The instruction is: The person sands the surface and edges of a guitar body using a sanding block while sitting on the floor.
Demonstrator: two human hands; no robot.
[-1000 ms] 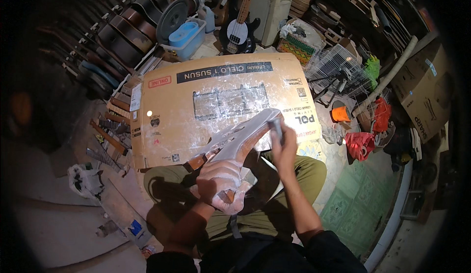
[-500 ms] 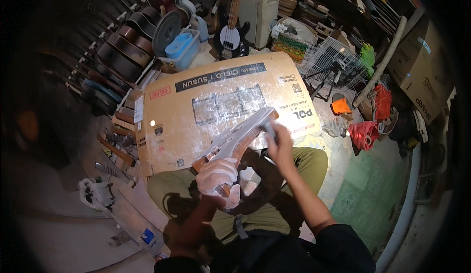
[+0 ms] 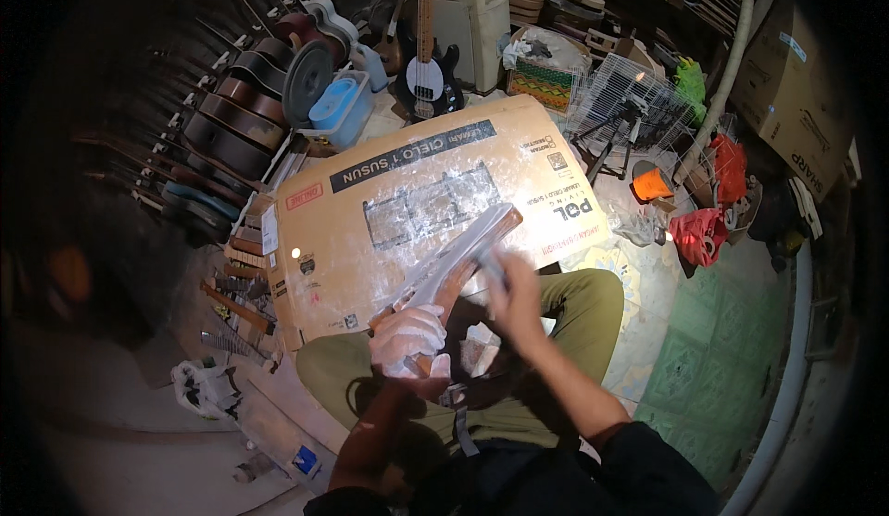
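Note:
A long wooden piece (image 3: 463, 252), brown on its side and coated with white dust on top, slants from my lap up to the right over the cardboard. It may be a guitar body seen edge-on, but I cannot tell. My left hand (image 3: 408, 342), whitish from a glove or dust, is closed around its lower end. Against the brown side, my right hand (image 3: 515, 298) is closed on a small grey block (image 3: 492, 268), smeared by motion. A pale, dusty lump (image 3: 480, 347) shows between my legs below the piece.
Flattened cardboard (image 3: 324, 224), dusted white, lies before me. Several guitars (image 3: 222, 132) stand in a row at the left. A black bass guitar (image 3: 428, 81) and a blue-lidded tub (image 3: 344, 113) are behind it. A wire cage (image 3: 639, 99) and a red bag (image 3: 696, 236) sit at the right.
My right hand and the grey block have moved down along the wooden piece's side, toward me. My left hand keeps its hold. The whole view has shifted slightly.

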